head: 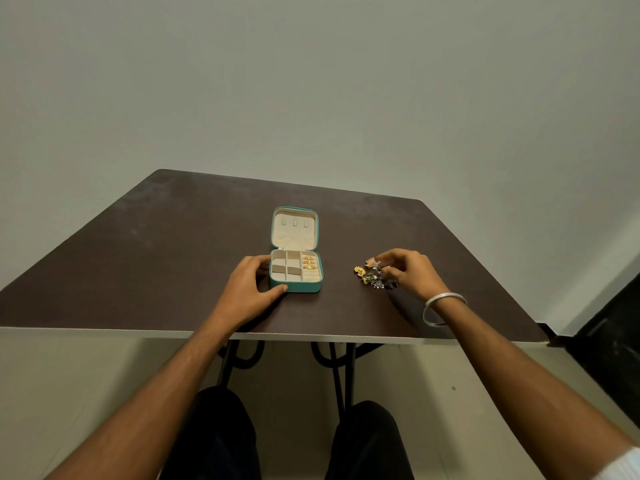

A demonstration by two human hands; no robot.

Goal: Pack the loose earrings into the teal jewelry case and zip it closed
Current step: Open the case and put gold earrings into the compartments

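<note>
Dim, even light; soft shadows; wide-angle bending at edges.

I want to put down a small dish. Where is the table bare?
Bare: the table left of the left hand, and behind the open case. Crowded: between the case and the right hand, where the earrings lie.

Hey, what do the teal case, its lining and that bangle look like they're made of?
Teal case: likely faux leather, a smooth matte shell with a stitched-looking edge. Lining: cream, soft and non-reflective, probably velvet or suede-like fabric. Bangle: silvery metal with a bright sheen, though which metal is unclear.
</note>
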